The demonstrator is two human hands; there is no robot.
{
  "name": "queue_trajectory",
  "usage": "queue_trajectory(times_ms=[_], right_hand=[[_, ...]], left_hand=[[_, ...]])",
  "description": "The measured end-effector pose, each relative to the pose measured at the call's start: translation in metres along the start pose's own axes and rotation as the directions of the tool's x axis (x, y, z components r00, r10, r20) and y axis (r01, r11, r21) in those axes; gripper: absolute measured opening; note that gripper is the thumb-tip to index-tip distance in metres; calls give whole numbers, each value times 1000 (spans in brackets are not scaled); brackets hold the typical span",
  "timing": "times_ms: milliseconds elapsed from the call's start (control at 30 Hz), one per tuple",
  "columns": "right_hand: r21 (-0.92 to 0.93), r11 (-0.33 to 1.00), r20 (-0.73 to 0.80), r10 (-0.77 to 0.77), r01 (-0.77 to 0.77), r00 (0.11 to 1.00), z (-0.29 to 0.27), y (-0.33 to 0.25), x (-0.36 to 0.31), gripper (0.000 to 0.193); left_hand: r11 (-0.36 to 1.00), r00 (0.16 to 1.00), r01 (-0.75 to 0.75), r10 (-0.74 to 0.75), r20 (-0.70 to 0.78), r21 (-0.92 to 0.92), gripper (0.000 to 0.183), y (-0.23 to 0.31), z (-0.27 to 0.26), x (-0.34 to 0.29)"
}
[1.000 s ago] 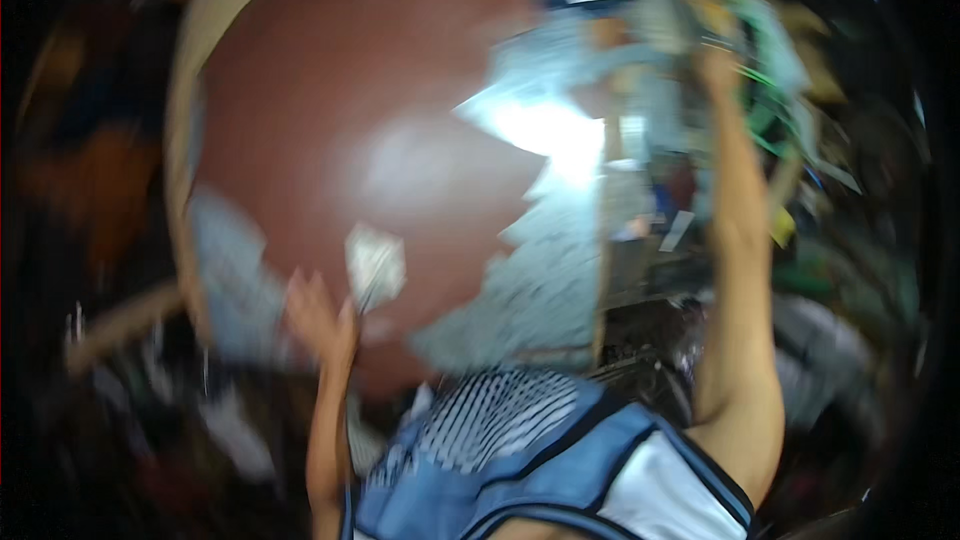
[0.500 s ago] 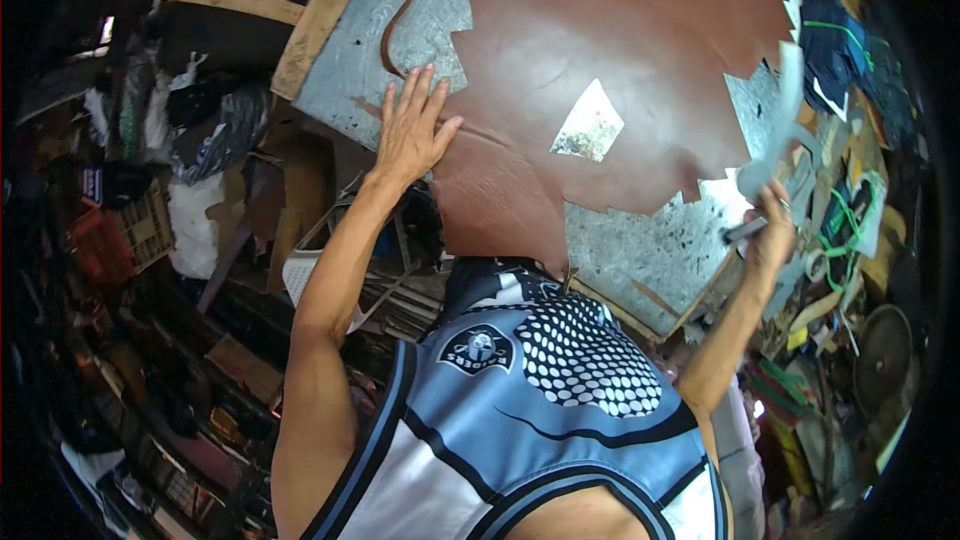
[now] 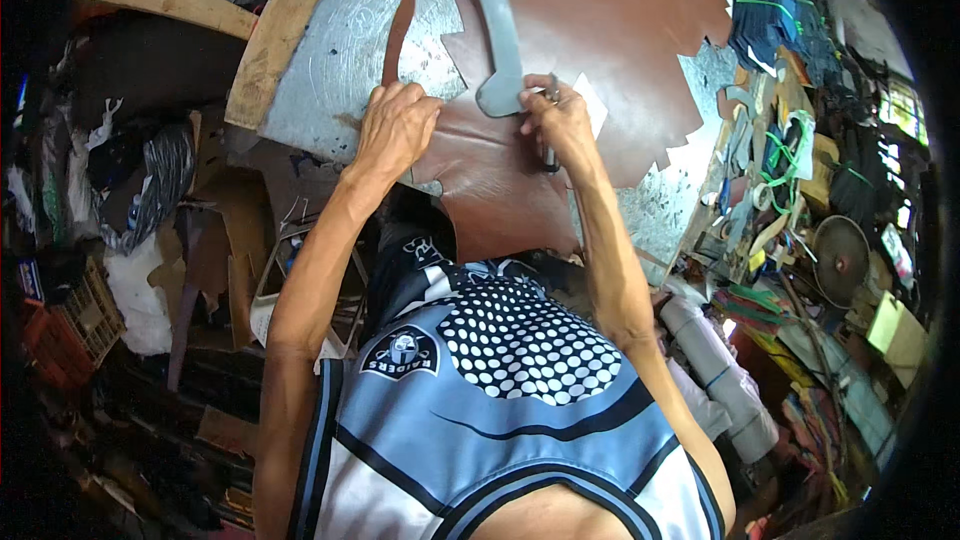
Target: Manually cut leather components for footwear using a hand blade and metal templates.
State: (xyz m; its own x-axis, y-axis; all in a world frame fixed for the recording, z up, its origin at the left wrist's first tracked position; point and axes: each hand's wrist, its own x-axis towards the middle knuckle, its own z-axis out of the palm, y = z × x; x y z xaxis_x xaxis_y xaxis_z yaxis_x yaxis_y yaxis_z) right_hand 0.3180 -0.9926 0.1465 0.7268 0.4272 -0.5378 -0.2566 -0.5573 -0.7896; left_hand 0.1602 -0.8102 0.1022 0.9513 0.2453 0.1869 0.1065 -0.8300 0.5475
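A large brown leather hide (image 3: 620, 30) with jagged cut edges lies over a grey metal-topped board (image 3: 330, 60). At its left edge my left hand (image 3: 395, 125) is closed, fingers bent, at the lower end of a narrow pointed brown leather strip (image 3: 400, 35). My right hand (image 3: 560, 120) is over the hide, its fingers closed on the wide rounded end of a curved grey template (image 3: 497, 35). A slim dark-handled tool (image 3: 550, 157), perhaps a knife, is in the same hand; its tip is not clear. Behind that hand shows a pale patch (image 3: 592, 100) in the hide.
Wooden edging (image 3: 270, 50) borders the board on the left. To the right lie a bundle of dark blue pieces (image 3: 765, 15) tied with green string, more grey templates (image 3: 740, 135) and a round metal disc (image 3: 840, 260). A white plastic chair (image 3: 265, 315) stands lower left.
My right hand has swung left from the board's right side, bringing the grey template and tool over the hide. My left hand has gone from flat to closed, and the strip is straighter.
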Motion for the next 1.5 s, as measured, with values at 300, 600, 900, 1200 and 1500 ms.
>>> queue_trajectory(times_ms=[300, 600, 900, 1200, 1500], right_hand=[[-91, 995, -56, -54, 49, 997, 27, 17, -5, 43], [-75, 997, 12, -6, 7, 1000, 22, 6, -3, 42], [-241, 942, 48, -227, 232, 973, 14, 33, 5, 41], [430, 792, 492, 198, -434, 848, -27, 29, -102, 41], [-349, 857, 307, -277, 378, 911, -52, 18, -83, 46]], left_hand=[[999, 990, 47, -45, -133, 11, 74, -41, 14, 92], [994, 997, 75, -74, -6, 78, 104, -50, 35, 103], [977, 997, 8, -23, 69, 213, 94, -43, 33, 101], [966, 997, -2, -19, 80, 257, 89, -49, 29, 102], [897, 968, -196, 112, 226, 396, 72, -25, 7, 124]])
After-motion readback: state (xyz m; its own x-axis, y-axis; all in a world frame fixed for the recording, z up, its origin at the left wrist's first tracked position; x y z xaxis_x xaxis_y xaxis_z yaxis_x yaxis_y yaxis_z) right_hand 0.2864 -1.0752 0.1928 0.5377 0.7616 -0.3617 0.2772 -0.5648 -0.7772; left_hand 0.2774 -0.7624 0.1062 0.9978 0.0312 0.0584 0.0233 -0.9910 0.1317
